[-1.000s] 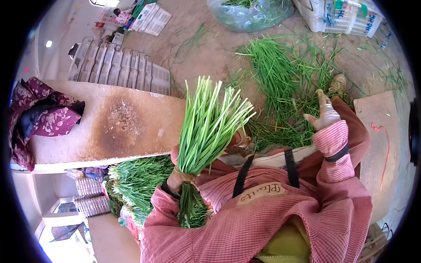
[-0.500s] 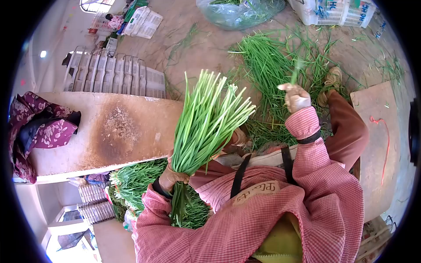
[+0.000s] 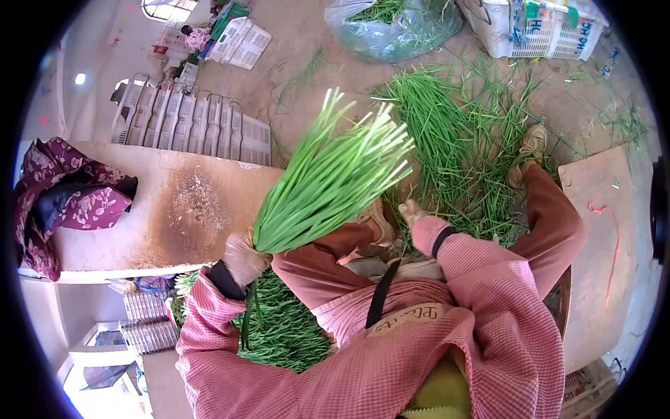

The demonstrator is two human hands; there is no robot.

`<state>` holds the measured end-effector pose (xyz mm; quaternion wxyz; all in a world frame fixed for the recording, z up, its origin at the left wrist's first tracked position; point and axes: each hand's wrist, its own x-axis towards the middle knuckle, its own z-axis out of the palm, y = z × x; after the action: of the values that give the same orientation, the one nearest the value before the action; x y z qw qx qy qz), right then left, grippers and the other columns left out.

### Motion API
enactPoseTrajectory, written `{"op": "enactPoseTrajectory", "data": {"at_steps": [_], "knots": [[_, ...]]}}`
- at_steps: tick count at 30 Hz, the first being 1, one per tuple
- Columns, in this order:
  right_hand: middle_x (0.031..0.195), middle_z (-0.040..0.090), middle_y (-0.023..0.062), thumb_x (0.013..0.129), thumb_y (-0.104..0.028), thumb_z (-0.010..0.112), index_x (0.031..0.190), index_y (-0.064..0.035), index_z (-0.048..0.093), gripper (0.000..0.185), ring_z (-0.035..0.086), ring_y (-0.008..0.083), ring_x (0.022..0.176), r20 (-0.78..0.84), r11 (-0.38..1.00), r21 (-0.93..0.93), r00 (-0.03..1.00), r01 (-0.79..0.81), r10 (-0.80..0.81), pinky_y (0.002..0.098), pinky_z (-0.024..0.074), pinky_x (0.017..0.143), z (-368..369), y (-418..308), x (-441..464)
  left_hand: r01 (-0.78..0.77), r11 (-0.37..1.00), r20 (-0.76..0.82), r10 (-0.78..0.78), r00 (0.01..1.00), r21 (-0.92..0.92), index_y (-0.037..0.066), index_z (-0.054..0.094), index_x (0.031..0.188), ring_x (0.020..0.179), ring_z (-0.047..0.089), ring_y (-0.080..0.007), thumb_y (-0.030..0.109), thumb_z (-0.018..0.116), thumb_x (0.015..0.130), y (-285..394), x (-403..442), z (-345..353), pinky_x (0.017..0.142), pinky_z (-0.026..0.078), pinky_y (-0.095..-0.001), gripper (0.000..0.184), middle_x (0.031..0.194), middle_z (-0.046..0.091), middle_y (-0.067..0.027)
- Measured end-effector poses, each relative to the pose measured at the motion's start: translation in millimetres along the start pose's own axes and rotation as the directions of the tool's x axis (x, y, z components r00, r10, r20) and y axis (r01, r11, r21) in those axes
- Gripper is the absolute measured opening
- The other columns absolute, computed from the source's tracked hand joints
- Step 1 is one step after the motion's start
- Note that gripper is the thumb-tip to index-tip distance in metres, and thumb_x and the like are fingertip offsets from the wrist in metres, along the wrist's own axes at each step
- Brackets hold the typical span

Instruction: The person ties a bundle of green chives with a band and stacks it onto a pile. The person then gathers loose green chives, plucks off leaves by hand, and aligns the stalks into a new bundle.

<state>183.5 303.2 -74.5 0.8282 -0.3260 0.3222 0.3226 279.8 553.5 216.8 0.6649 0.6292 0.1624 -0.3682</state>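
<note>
My left hand (image 3: 246, 258) is closed around the leafy lower part of a bunch of garlic chives (image 3: 324, 185). The bunch fans out up and to the right, its pale cut stem ends on top, and a few leaves hang below the fist. To the right of the bunch, my right hand (image 3: 413, 211) is raised over my lap, apart from it. Its fingers look partly spread, with nothing visible in them. Below my left hand lies a large heap of chives (image 3: 289, 325), partly covered by my sleeve.
Loose green leaves (image 3: 436, 115) litter the floor between my feet. A wooden board (image 3: 157, 202) with a flowered cloth (image 3: 84, 192) is on the left. Stacked crates (image 3: 188, 122), a plastic bag of greens (image 3: 394, 31) and a white crate (image 3: 534, 31) stand beyond. Another board (image 3: 600, 244) is at right.
My left hand has moved left and up, tilting the bunch to the right. My right hand has come down and left toward the bunch; the green scrap by its fingers is gone.
</note>
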Motion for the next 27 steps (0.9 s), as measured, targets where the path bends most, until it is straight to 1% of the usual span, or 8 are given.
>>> {"op": "enactPoseTrajectory", "data": {"at_steps": [2,8,14,16,19,22,23,27], "knots": [[0.143,0.014,0.0100,0.083,-0.060,0.035,0.137,-0.0170,0.013,0.073,0.020,0.0290,0.128,0.443,0.907,0.418,0.863,0.042,-0.244,0.0467,0.0129,0.104,44.9,9.2,8.4,-0.334,-0.106,0.347,0.416,0.841,0.937,0.005,0.049,0.115,0.078,0.060,-0.0319,0.006,0.054,0.077,-9.6,-14.6,27.0,0.062,0.049,-0.0317,0.038,0.099,0.059,-0.0153],[0.140,0.020,0.0109,0.080,-0.059,0.041,0.136,-0.0120,0.014,0.078,0.021,0.0312,0.127,0.420,0.842,0.476,0.775,0.254,-0.472,0.0516,0.0141,0.102,65.1,-12.3,-56.6,0.115,-0.636,0.165,0.364,0.917,0.763,0.005,0.025,0.133,0.075,0.056,-0.0283,0.011,0.064,0.058,-101.7,-61.6,65.0,0.064,0.043,-0.0383,0.085,0.112,0.049,-0.0175],[0.137,0.026,0.0121,0.081,-0.057,0.041,0.135,-0.0095,0.017,0.076,0.026,0.0327,0.125,0.315,0.913,0.225,0.861,0.340,-0.398,0.0520,0.0171,0.101,46.8,-4.0,-64.2,-0.225,-0.239,0.194,-0.148,0.970,0.945,-0.002,0.013,0.134,0.104,0.044,-0.0303,0.046,0.073,0.055,-118.1,-80.7,37.7,0.089,0.030,-0.0423,0.111,0.119,0.043,-0.0170],[0.136,0.028,0.0125,0.081,-0.057,0.042,0.135,-0.0086,0.018,0.076,0.028,0.0332,0.124,0.366,0.923,0.233,0.852,0.306,-0.375,0.0522,0.0182,0.101,54.7,-2.3,-61.0,-0.317,-0.159,0.348,0.238,0.907,0.935,0.000,0.013,0.135,0.116,0.037,-0.0287,0.055,0.073,0.054,-80.4,-52.4,33.5,0.098,0.023,-0.0405,0.114,0.128,0.036,-0.0177],[0.135,0.031,0.0131,0.081,-0.056,0.042,0.134,-0.0073,0.020,0.075,0.030,0.0339,0.123,0.557,0.919,0.352,0.749,0.177,-0.358,0.0524,0.0197,0.101,77.6,-0.8,-45.7,-0.269,0.687,0.503,-0.162,0.849,0.675,0.002,0.013,0.135,0.121,0.031,-0.0239,0.051,0.076,0.053,-118.4,31.4,21.3,0.100,0.023,-0.0372,0.115,0.134,0.030,-0.0122],[0.133,0.034,0.0137,0.082,-0.055,0.042,0.134,-0.0061,0.022,0.074,0.032,0.0347,0.122,0.869,0.881,0.457,-0.148,-0.126,-0.472,0.0526,0.0212,0.100,75.7,-10.3,22.7,-0.003,0.957,0.766,-0.229,0.600,0.289,0.005,0.019,0.134,0.119,0.034,-0.0205,0.037,0.080,0.056,-217.7,72.8,1.0,0.097,0.029,-0.0332,0.104,0.132,0.034,-0.0079],[0.112,0.054,0.0165,0.086,-0.047,0.041,0.122,0.0013,0.040,0.060,0.052,0.0365,0.102,0.665,0.934,0.357,0.698,0.017,-0.267,0.0456,0.0367,0.093,36.7,-26.4,-45.8,0.021,0.960,0.781,-0.239,0.577,0.278,0.005,0.019,0.134,0.119,0.034,-0.0205,0.037,0.080,0.056,-214.4,66.5,12.0,0.097,0.029,-0.0332,0.104,0.132,0.034,-0.0079],[0.078,0.065,0.0059,0.089,-0.032,0.045,0.086,-0.0033,0.064,0.034,0.058,0.0141,0.066,-0.162,0.739,-0.164,0.722,0.653,-0.673,0.0275,0.0472,0.068,-51.2,-60.8,-118.5,0.222,0.971,0.600,-0.233,0.766,0.094,0.003,0.032,0.128,0.111,0.045,-0.0184,0.021,0.078,0.062,-197.4,38.1,40.0,0.094,0.034,-0.0317,0.083,0.122,0.047,-0.0066]]}}
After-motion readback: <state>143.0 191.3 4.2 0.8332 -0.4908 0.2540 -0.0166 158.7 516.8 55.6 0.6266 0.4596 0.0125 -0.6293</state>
